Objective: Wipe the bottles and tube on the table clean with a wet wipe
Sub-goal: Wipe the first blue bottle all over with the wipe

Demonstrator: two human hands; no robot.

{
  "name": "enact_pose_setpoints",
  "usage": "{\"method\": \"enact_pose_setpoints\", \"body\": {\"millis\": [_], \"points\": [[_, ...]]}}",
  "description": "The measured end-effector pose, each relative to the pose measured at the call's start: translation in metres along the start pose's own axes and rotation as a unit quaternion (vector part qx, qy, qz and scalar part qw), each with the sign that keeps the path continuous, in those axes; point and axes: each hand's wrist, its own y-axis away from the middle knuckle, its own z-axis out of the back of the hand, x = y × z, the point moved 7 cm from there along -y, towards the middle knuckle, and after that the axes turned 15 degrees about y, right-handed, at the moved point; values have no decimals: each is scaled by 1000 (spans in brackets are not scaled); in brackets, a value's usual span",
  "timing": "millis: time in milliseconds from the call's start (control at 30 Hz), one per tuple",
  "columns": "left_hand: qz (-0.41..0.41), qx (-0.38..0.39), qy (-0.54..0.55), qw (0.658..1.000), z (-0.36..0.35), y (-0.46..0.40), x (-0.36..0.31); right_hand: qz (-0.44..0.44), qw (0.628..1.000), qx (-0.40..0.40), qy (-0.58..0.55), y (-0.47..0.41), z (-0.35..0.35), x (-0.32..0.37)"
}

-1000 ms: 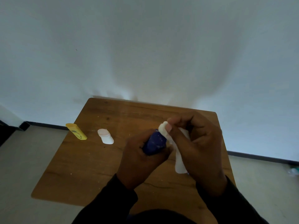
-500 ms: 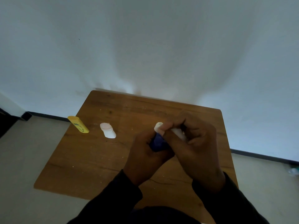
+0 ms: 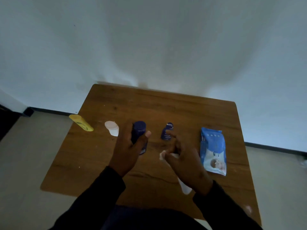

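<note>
Dark blue, the bottle [image 3: 139, 133] stands upright in the left hand [image 3: 127, 150], whose fingers [image 3: 147, 135] curl round its body above the desk [image 3: 182, 112]. Just to the right, the right hand [image 3: 184, 161] bunches the white wipe [image 3: 183, 186] in its curled fingers, an end of it trailing below the palm. Beyond that hand a small blue tube [image 3: 167, 131] stands on the desk. Further left sit a white bottle [image 3: 112, 128] and a yellow bottle [image 3: 81, 123]. On the right lies a blue wipe pack [image 3: 213, 150].
</note>
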Motion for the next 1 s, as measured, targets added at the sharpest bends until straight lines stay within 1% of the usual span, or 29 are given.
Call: {"method": "enact_pose_setpoints", "body": {"millis": [67, 133, 200, 267, 333, 433, 567, 633, 733, 900, 1000], "points": [[2, -14, -13, 1000, 7, -6, 18, 0, 998, 55, 4, -8, -29, -6], [-3, -29, -24, 999, 12, -11, 32, 4, 995, 97, 37, -17, -53, -11], [11, -36, -26, 999, 13, -18, 49, -3, 990, 122, 64, -31, -73, -16], [32, -35, -8, 999, 11, -24, 66, -28, 985, 159, 59, -44, -90, -20], [30, -27, -12, 999, 7, -30, 83, -38, 981, 178, 63, -56, -103, -23], [57, -21, 19, 998, 1, -36, 107, -56, 979, 184, 73, -75, -116, -34], [96, -39, 50, 993, -3, -46, 131, -66, 978, 189, 66, -91, -130, -48], [103, -45, 46, 993, -3, -49, 141, -66, 978, 192, 39, -95, -136, -48], [106, -32, 36, 993, -4, -52, 154, -76, 983, 162, 48, -105, -148, -61], [124, -14, 28, 992, -2, -57, 169, -52, 988, 143, 37, -118, -162, -61], [118, 3, 16, 993, -2, -61, 171, -47, 990, 132, 29, -124, -166, -62]]}}
